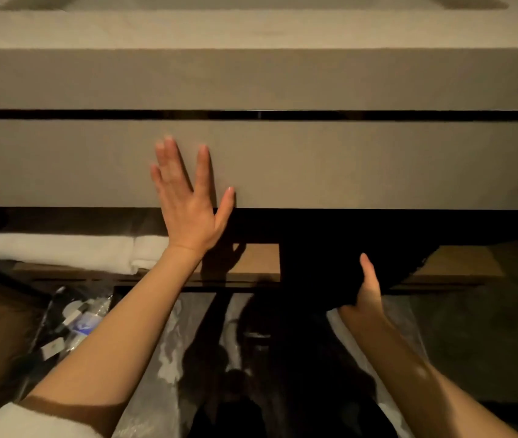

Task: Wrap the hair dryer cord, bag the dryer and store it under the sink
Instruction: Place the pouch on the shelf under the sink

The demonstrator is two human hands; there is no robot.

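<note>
My left hand [188,200] lies flat with its fingers spread against the grey drawer front [346,165] of the vanity. Lower down, my right hand [368,289] grips the edge of a black bag [330,260]; only the thumb and the heel of the hand show. The bag rests on the wooden shelf [261,263] under the sink, in deep shadow. The hair dryer and its cord are hidden, and I cannot tell whether they are inside the bag.
Folded white towels [71,251] lie on the left part of the shelf. A clear plastic bag with small bottles and packets [74,324] sits on the floor at the lower left. The countertop edge [251,30] runs across the top.
</note>
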